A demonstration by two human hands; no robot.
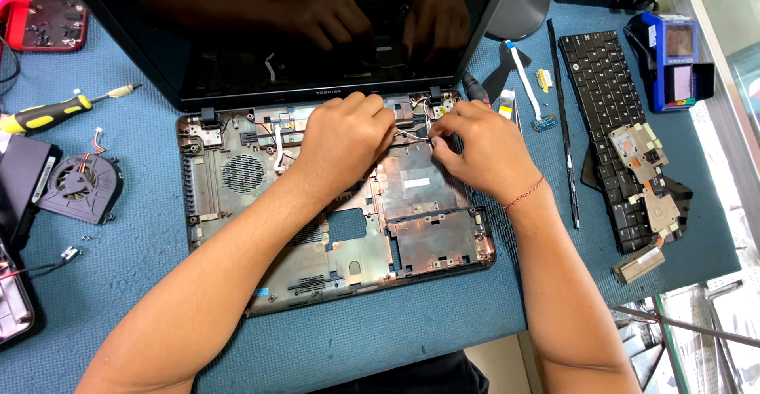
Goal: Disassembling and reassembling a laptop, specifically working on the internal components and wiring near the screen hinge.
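Thin white wire point(417, 134), seemingly pinched between both closed grips, left hand point(348, 137) and right hand point(479, 150).

A stripped, dark brown plastic laptop base shell point(332, 204) lies flat on the blue tabletop, its keyboard and boards gone so the bare ribbed inner floor shows, with a round vent grille at the left and rectangular bays at the right. Its glossy black screen point(301, 30) stands open at the far edge on two hinges. Thin black and white wires point(413, 131) run along the shell's far edge near the right hinge, pinched between fingertips.
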